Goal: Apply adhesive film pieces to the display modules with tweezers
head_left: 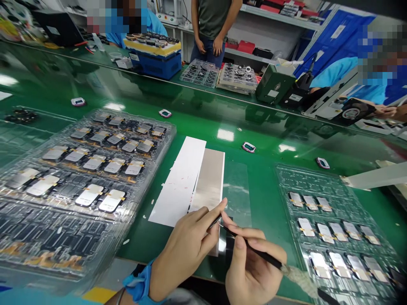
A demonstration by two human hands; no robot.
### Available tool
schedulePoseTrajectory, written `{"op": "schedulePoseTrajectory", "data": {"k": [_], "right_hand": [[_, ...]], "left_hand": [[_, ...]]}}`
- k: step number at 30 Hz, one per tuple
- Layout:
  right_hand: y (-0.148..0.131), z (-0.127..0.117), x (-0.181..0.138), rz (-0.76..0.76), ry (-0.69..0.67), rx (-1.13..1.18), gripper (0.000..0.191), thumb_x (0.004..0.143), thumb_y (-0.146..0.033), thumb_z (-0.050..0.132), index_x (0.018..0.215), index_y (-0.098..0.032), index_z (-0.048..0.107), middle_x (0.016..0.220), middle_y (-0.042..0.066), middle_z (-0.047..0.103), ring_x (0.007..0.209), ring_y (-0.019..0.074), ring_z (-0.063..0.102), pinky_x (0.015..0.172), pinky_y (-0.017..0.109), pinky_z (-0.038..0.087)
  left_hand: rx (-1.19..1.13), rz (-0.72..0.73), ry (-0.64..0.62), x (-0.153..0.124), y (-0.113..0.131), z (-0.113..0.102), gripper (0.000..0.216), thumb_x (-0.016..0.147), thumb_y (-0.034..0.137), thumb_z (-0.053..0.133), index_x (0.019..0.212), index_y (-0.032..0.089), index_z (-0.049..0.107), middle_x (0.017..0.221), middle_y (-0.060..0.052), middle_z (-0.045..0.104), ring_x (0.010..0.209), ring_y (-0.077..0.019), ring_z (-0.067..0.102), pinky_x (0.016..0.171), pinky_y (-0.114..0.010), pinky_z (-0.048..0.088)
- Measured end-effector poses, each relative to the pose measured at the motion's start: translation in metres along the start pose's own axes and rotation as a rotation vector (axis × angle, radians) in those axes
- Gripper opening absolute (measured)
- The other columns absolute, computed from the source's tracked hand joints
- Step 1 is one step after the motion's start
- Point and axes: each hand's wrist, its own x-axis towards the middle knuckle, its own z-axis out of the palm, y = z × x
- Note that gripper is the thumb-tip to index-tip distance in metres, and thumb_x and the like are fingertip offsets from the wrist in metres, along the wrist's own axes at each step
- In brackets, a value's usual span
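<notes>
My left hand [186,248] pinches a thin dark piece [215,222] between thumb and forefinger, too small to identify. My right hand [251,271] grips a slim black pointed tool [254,248], its tip close to that piece. Both hands are just below a white sheet [174,182] and a metallic foil sheet [210,182], which lie side by side on the green glossy mat [254,127]. A clear film [237,195] lies to the foil's right. Plastic trays of white-topped components lie on each side, left [85,169] and right [330,228].
Small pink-rimmed parts [249,147] lie scattered on the mat. Across the bench stand a blue-and-yellow machine [155,57], further trays [237,72] and a green box [275,83]. Co-workers in blue sleeves [333,74] and a standing person [213,29] are nearby.
</notes>
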Motion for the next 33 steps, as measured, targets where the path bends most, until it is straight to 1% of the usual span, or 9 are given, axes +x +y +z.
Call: {"op": "schedulePoseTrajectory", "data": {"k": [5, 14, 18, 20, 23, 25, 27, 30, 33], "right_hand": [[-0.001, 0.002, -0.001, -0.022, -0.048, -0.015, 0.027, 0.088, 0.005, 0.050, 0.101, -0.019, 0.048, 0.092, 0.003, 0.068, 0.095, 0.0165, 0.071, 0.085, 0.036, 0.063], [0.001, 0.002, -0.002, 0.001, -0.033, -0.036, 0.025, 0.089, 0.002, 0.051, 0.101, -0.021, 0.048, 0.091, 0.002, 0.067, 0.094, 0.0168, 0.071, 0.084, 0.037, 0.063], [-0.001, -0.002, 0.000, 0.005, 0.030, -0.028, 0.022, 0.091, -0.002, 0.049, 0.102, -0.021, 0.050, 0.091, 0.002, 0.065, 0.088, 0.0160, 0.069, 0.081, 0.037, 0.061], [-0.001, -0.010, 0.004, 0.017, 0.036, -0.076, 0.019, 0.094, -0.006, 0.046, 0.102, -0.021, 0.053, 0.093, 0.003, 0.062, 0.089, 0.0169, 0.066, 0.083, 0.038, 0.058], [-0.002, -0.024, 0.009, 0.103, -0.189, -0.281, 0.019, 0.097, -0.014, 0.044, 0.104, -0.022, 0.059, 0.092, 0.003, 0.056, 0.085, 0.0149, 0.059, 0.075, 0.030, 0.052], [-0.003, -0.029, 0.012, 0.185, -0.409, -0.383, 0.015, 0.095, -0.018, 0.050, 0.104, -0.022, 0.061, 0.089, 0.002, 0.053, 0.080, 0.0133, 0.055, 0.067, 0.025, 0.047], [-0.007, -0.030, 0.014, 0.243, -0.545, -0.400, 0.006, 0.092, -0.021, 0.054, 0.094, -0.022, 0.059, 0.083, 0.000, 0.051, 0.074, 0.0124, 0.053, 0.064, 0.023, 0.044], [-0.015, -0.037, 0.025, 0.245, -0.577, -0.458, 0.016, 0.093, -0.023, 0.050, 0.078, -0.021, 0.054, 0.074, -0.002, 0.049, 0.067, 0.0113, 0.051, 0.058, 0.022, 0.039], [-0.021, -0.072, 0.059, 0.165, -0.512, -0.727, 0.019, 0.095, -0.028, 0.048, 0.081, -0.021, 0.059, 0.075, 0.000, 0.056, 0.068, 0.0128, 0.054, 0.058, 0.024, 0.038]], "left_hand": [[0.010, -0.003, 0.003, -0.001, -0.002, 0.000, 0.052, 0.099, 0.020, 0.036, 0.150, 0.030, 0.037, 0.091, -0.005, 0.064, 0.082, -0.0221, 0.064, 0.075, -0.038, 0.056], [-0.007, -0.012, -0.019, 0.001, 0.000, -0.001, 0.047, 0.100, 0.022, 0.034, 0.146, 0.027, 0.042, 0.092, -0.005, 0.064, 0.086, -0.0226, 0.065, 0.078, -0.038, 0.055], [-0.063, 0.011, 0.006, -0.002, 0.002, -0.002, 0.041, 0.102, 0.023, 0.033, 0.142, 0.028, 0.042, 0.109, -0.006, 0.066, 0.101, -0.0221, 0.064, 0.088, -0.036, 0.051], [-0.130, -0.016, 0.038, -0.006, 0.003, -0.003, 0.032, 0.104, 0.023, 0.031, 0.132, 0.026, 0.045, 0.107, -0.005, 0.066, 0.096, -0.0196, 0.065, 0.084, -0.032, 0.050], [-0.244, -0.061, 0.084, -0.010, 0.004, -0.004, 0.022, 0.106, 0.028, 0.027, 0.109, 0.023, 0.048, 0.083, -0.001, 0.062, 0.070, -0.0162, 0.061, 0.064, -0.027, 0.047], [-0.273, -0.033, 0.094, -0.009, 0.002, -0.004, 0.022, 0.106, 0.031, 0.027, 0.101, 0.022, 0.047, 0.076, 0.000, 0.058, 0.064, -0.0158, 0.057, 0.059, -0.026, 0.044], [-0.284, -0.009, 0.061, -0.007, 0.001, -0.004, 0.021, 0.106, 0.033, 0.028, 0.102, 0.022, 0.047, 0.076, 0.000, 0.057, 0.064, -0.0155, 0.056, 0.059, -0.026, 0.043], [-0.323, 0.005, -0.019, -0.008, 0.003, -0.008, 0.021, 0.106, 0.033, 0.029, 0.121, 0.025, 0.041, 0.072, 0.003, 0.054, 0.063, -0.0149, 0.056, 0.059, -0.025, 0.044], [-0.291, 0.045, 0.043, -0.026, 0.010, -0.019, 0.031, 0.105, 0.033, 0.030, 0.136, 0.029, 0.032, 0.075, 0.004, 0.054, 0.065, -0.0142, 0.056, 0.063, -0.024, 0.046]]}}
